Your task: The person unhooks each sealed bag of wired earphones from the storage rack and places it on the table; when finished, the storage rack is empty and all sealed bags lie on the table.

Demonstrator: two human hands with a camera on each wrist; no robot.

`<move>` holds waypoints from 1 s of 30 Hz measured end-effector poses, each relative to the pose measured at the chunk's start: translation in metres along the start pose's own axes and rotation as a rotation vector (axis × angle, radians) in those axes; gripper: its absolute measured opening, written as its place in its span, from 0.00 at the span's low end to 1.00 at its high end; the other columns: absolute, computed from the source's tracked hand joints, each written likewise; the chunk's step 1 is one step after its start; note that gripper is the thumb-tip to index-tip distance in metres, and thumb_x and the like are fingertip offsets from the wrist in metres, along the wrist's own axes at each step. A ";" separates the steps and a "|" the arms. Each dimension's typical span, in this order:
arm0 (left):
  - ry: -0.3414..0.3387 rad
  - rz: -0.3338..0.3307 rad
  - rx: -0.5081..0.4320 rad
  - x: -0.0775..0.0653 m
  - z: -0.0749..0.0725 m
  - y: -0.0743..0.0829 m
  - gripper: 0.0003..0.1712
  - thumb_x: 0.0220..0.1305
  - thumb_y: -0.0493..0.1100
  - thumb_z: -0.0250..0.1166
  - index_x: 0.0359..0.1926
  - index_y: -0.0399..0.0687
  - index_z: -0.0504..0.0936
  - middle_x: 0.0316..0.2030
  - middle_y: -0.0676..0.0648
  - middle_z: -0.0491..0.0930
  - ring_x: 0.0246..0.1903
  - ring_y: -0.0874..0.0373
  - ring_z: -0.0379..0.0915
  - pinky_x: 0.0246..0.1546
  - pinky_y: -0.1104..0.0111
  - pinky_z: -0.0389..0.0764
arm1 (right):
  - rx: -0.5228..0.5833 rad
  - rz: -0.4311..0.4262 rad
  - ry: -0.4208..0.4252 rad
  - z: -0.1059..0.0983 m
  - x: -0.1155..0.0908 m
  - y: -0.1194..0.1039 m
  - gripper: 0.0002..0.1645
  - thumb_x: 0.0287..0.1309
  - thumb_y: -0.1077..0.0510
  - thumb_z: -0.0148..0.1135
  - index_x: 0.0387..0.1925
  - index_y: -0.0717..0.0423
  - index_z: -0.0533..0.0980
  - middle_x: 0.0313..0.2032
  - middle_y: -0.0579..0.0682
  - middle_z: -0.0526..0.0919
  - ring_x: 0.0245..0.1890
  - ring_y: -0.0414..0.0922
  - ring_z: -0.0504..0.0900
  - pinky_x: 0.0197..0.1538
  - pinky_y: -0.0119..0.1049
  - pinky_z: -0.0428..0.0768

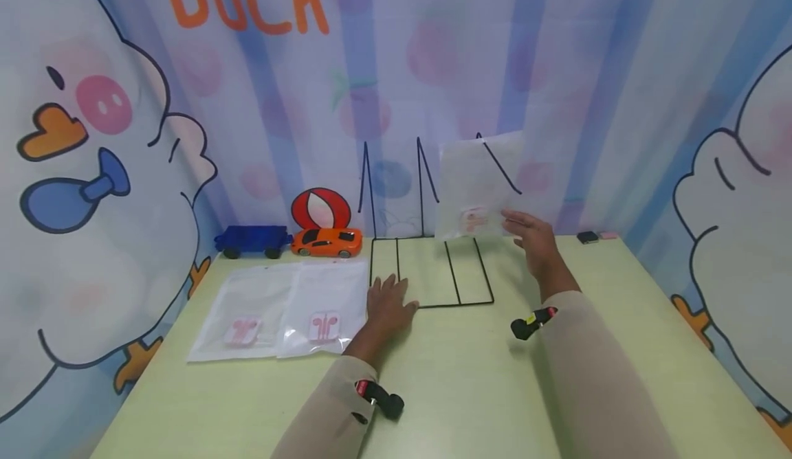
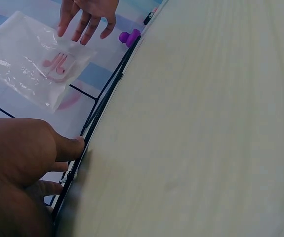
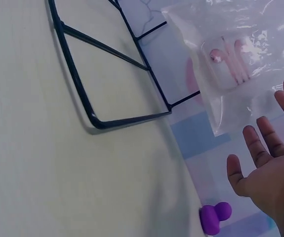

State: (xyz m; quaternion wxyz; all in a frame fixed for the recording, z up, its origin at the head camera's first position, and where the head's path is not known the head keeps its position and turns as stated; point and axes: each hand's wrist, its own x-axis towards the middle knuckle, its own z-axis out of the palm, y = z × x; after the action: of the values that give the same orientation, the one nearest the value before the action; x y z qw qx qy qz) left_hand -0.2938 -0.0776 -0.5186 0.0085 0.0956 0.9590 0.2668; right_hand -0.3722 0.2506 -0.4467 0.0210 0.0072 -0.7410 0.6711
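A black wire stand (image 1: 458, 273) has its flat base on the table and several bent prongs at the back. On its right prong hangs a clear plastic bag (image 1: 460, 184) with a pink earphone set (image 3: 230, 59) in a small case inside. My right hand (image 1: 535, 246) is beside this bag's lower right corner, fingers extended and holding nothing. With fingers spread, my left hand (image 1: 390, 304) rests at the front left of the stand's base, its thumb touching the front wire in the left wrist view. Left of it lie two similar bags (image 1: 247, 308), each with pink earphones.
Along the back edge stand a blue toy wagon (image 1: 254, 240), an orange toy car (image 1: 326, 242) and a red-and-white ball shape (image 1: 320, 206). Small black (image 1: 587, 237) and pink pieces (image 1: 609, 236) lie at the back right. A purple knobbed object (image 3: 213, 217) is near the stand.
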 end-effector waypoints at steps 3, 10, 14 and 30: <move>0.001 -0.003 0.000 -0.001 0.000 0.000 0.34 0.78 0.50 0.64 0.78 0.38 0.73 0.81 0.31 0.65 0.84 0.27 0.50 0.85 0.36 0.51 | 0.024 0.010 0.018 0.005 -0.002 0.006 0.32 0.78 0.50 0.64 0.77 0.55 0.74 0.84 0.50 0.66 0.83 0.53 0.65 0.85 0.59 0.63; -0.002 -0.009 0.006 -0.004 -0.004 0.001 0.34 0.80 0.50 0.63 0.79 0.39 0.72 0.82 0.31 0.64 0.84 0.27 0.50 0.86 0.37 0.51 | 0.032 -0.027 -0.032 0.012 -0.007 0.016 0.29 0.80 0.52 0.62 0.75 0.58 0.75 0.82 0.53 0.70 0.81 0.53 0.68 0.83 0.57 0.69; -0.003 -0.013 0.017 -0.003 -0.003 0.003 0.35 0.79 0.51 0.63 0.79 0.39 0.72 0.82 0.32 0.64 0.84 0.28 0.50 0.86 0.38 0.51 | 0.033 -0.028 -0.087 0.015 -0.005 0.016 0.29 0.79 0.57 0.61 0.75 0.61 0.74 0.82 0.55 0.69 0.79 0.53 0.70 0.80 0.55 0.73; 0.010 -0.021 -0.009 0.000 0.001 -0.001 0.35 0.79 0.51 0.64 0.79 0.40 0.72 0.82 0.32 0.64 0.84 0.27 0.49 0.86 0.38 0.51 | -0.082 -0.084 -0.058 0.037 0.004 0.014 0.32 0.67 0.57 0.75 0.71 0.53 0.80 0.77 0.60 0.75 0.74 0.60 0.74 0.82 0.59 0.66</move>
State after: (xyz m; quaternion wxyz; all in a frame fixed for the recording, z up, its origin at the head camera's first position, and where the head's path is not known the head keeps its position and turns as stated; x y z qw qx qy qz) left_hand -0.2942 -0.0776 -0.5197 0.0070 0.0842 0.9587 0.2714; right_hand -0.3779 0.2155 -0.4642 0.0278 0.0567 -0.7672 0.6383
